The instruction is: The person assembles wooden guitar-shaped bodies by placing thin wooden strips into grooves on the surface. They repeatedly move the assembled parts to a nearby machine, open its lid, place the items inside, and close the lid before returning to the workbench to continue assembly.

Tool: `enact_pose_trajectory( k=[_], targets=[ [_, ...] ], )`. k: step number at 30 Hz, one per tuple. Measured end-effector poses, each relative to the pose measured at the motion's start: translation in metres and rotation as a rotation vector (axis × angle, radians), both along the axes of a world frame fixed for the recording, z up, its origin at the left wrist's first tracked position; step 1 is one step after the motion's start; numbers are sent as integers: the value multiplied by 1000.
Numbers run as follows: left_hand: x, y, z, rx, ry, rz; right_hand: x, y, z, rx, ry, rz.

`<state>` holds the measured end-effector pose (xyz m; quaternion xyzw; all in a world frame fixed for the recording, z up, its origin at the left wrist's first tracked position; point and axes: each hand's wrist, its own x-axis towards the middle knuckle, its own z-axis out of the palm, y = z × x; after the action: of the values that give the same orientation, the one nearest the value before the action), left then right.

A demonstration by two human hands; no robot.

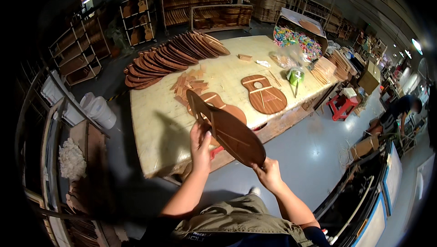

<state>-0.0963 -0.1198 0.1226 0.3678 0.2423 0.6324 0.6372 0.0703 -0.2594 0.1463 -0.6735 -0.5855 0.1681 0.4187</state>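
Pale table (149, 110) bears fanned wooden panels (170, 58) along its far left. Left hand (200, 146) and right hand (269, 174) both grip one guitar-shaped board (236, 137), tilted before the table's near edge.

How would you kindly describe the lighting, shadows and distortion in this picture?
Head view: the ceiling lamp at right burns out white, with glare spots on the grey floor; head view: a soft dark shadow crosses the table, left of the wooden panel in the hands; head view: fisheye bowing toward the rim, black corners.
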Motion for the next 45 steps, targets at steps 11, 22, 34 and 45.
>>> enact_pose_trajectory(
  k=[11, 22, 34, 45],
  targets=[
    [68, 94, -65, -184, 499, 299, 246, 453, -46, 266, 25, -210],
    [123, 99, -35, -614, 537, 605, 262, 771, -110, -74, -262, -203],
    [187, 120, -35, -641, 511, 532, 192, 808, -102, -111, -327, 184],
    [209, 119, -89, -422, 619, 207, 224, 754, -77, 76, -132, 436]
  ],
)
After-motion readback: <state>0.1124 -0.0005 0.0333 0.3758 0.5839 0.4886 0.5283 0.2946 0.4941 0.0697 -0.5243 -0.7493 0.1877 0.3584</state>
